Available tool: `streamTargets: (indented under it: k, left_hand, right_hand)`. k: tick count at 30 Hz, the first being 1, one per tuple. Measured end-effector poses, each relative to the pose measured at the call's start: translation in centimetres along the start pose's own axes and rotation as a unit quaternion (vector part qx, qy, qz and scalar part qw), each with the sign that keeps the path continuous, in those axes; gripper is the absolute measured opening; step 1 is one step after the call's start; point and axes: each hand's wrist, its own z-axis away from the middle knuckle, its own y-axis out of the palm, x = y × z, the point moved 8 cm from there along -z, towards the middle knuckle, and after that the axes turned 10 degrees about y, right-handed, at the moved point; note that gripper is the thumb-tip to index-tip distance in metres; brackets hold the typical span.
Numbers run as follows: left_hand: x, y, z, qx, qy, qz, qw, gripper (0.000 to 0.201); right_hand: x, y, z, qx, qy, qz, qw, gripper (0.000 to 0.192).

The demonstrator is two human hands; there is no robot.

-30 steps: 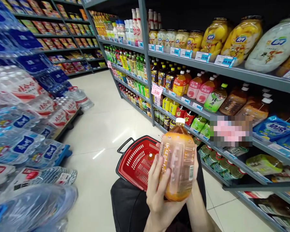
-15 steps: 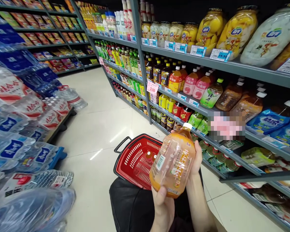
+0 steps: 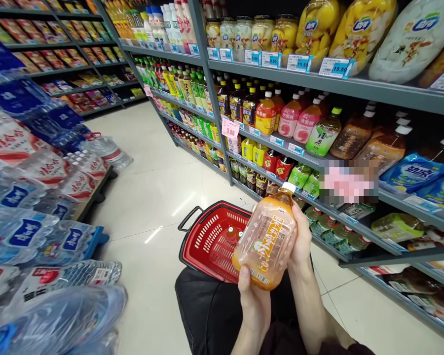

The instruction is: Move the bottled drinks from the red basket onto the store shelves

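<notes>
A large bottle of orange-brown tea point(image 3: 266, 241) with a white cap is held tilted in front of me. My left hand point(image 3: 253, 298) grips its lower end, the thumb lying over the near face. Around the upper right side is my right hand point(image 3: 301, 236), its fingers partly hidden behind the bottle. The orange and white front label faces me. Just behind and left of the bottle stands a red shopping basket point(image 3: 202, 251) with a black rim and handle. Small bottles with white caps point(image 3: 233, 231) show inside it, partly covered by the held bottle.
On the right, a grey shelf unit point(image 3: 303, 81) holds drinks and large fruit jars point(image 3: 364, 34). Packs of bottled water point(image 3: 25, 231) are stacked on the left. Pale floor tiles point(image 3: 144, 197) run between them. Packaged goods fill a far shelf point(image 3: 70, 44).
The bottle has been turned in my hands, so the barcode side has rotated away and the front label faces me. Both hands still hold it. The view has shifted slightly.
</notes>
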Motion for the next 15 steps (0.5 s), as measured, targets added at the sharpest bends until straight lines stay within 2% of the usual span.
streamTargets:
  k: [9, 12, 15]
  left_hand:
    - [0.5, -0.7, -0.1, -0.004, 0.01, -0.008, 1.0, 0.078]
    - [1.1, -1.3, -0.2, 0.021, 0.032, -0.032, 0.999, 0.085]
    - [1.3, -2.3, -0.4, 0.045, 0.087, -0.079, 0.992, 0.086]
  right_hand:
    - [-0.1, -0.2, -0.1, -0.005, -0.004, -0.019, 1.0, 0.042]
    - [-0.2, -0.2, -0.1, -0.01, 0.002, -0.031, 0.999, 0.04]
    - [-0.2, 0.1, -0.1, -0.018, 0.008, -0.037, 0.999, 0.041]
